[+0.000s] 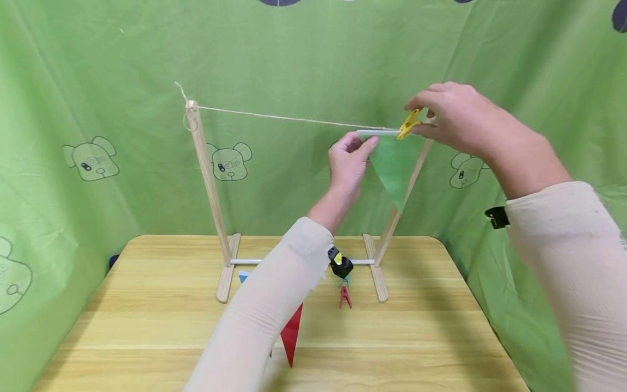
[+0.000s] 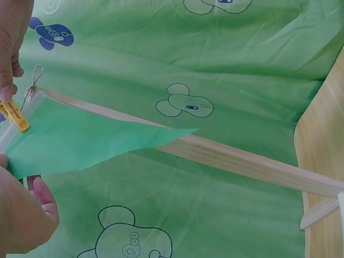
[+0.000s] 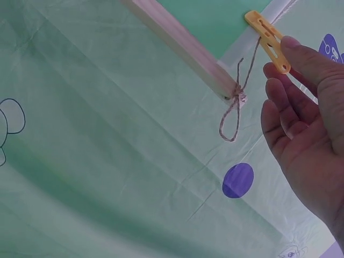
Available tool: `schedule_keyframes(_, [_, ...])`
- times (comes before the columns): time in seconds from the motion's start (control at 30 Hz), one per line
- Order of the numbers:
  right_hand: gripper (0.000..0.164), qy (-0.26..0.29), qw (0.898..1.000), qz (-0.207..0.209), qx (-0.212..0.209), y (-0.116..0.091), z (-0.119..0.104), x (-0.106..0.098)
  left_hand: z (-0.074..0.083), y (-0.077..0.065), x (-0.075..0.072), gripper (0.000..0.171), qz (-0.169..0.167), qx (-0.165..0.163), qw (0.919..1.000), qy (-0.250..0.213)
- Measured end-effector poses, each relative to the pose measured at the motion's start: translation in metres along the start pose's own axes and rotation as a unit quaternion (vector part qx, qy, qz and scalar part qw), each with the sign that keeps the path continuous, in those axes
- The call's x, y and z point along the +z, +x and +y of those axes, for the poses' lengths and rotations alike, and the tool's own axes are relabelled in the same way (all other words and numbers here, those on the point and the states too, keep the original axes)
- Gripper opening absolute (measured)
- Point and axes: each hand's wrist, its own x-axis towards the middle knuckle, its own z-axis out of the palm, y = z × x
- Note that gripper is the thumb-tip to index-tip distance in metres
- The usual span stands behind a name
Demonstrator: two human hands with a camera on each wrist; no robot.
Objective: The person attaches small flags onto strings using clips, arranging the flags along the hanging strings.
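A green triangular pennant (image 1: 395, 163) with a white strip along its top edge hangs point down, its strip right at the twine (image 1: 274, 116). My left hand (image 1: 348, 160) pinches the strip's left end between thumb and fingers. Toward the strip's right part, my right hand (image 1: 453, 117) pinches a yellow clothespin (image 1: 409, 124), whose tip overlaps the strip and twine. In the right wrist view the clothespin (image 3: 267, 42) sits between thumb and fingertips, over the white edge. Behind the pennant (image 2: 91, 137) in the left wrist view runs a wooden post.
Two wooden posts, the left post (image 1: 208, 179) and right post (image 1: 416, 174), carry the twine and stand on feet joined by a white rod (image 1: 363, 262). On the table (image 1: 147, 326) lie a red pennant (image 1: 292, 335), a red clothespin (image 1: 345, 297) and a blue piece (image 1: 243, 276), partly behind my left sleeve.
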Motion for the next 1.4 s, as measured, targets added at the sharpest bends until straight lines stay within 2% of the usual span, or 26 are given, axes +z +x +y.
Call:
schedule_keyframes(0.23, [0.047,0.032,0.999,0.021,0.018,-0.006,-0.001,0.004,-0.001,0.001,-0.001,0.023,-0.001,-0.012,0.9999,0.009])
schedule_keyframes(0.53, [0.049,0.054,0.995,0.070,0.036,-0.014,0.002,0.012,0.000,0.002,-0.005,0.024,0.000,-0.027,0.9996,0.012])
schedule_keyframes(0.7, [0.051,0.075,0.992,0.081,0.064,-0.020,0.003,0.017,0.002,0.002,-0.009,0.028,0.000,-0.032,0.9994,0.013])
schedule_keyframes(0.93, [0.056,0.119,0.983,0.102,0.098,-0.036,0.002,0.028,0.004,0.000,-0.023,0.034,-0.029,-0.041,0.9988,0.001])
schedule_keyframes(1.03, [0.059,0.130,0.979,0.119,0.105,-0.041,0.000,0.035,0.005,-0.001,-0.030,0.036,-0.038,-0.034,0.9987,0.002])
schedule_keyframes(1.23, [0.064,0.143,0.968,0.182,0.095,-0.052,-0.005,0.048,0.007,-0.007,-0.044,0.040,-0.046,-0.018,0.9988,0.001])
schedule_keyframes(1.4, [0.069,0.157,0.953,0.241,0.092,-0.058,-0.013,0.061,0.009,-0.011,-0.056,0.042,-0.058,-0.017,0.9981,-0.007])
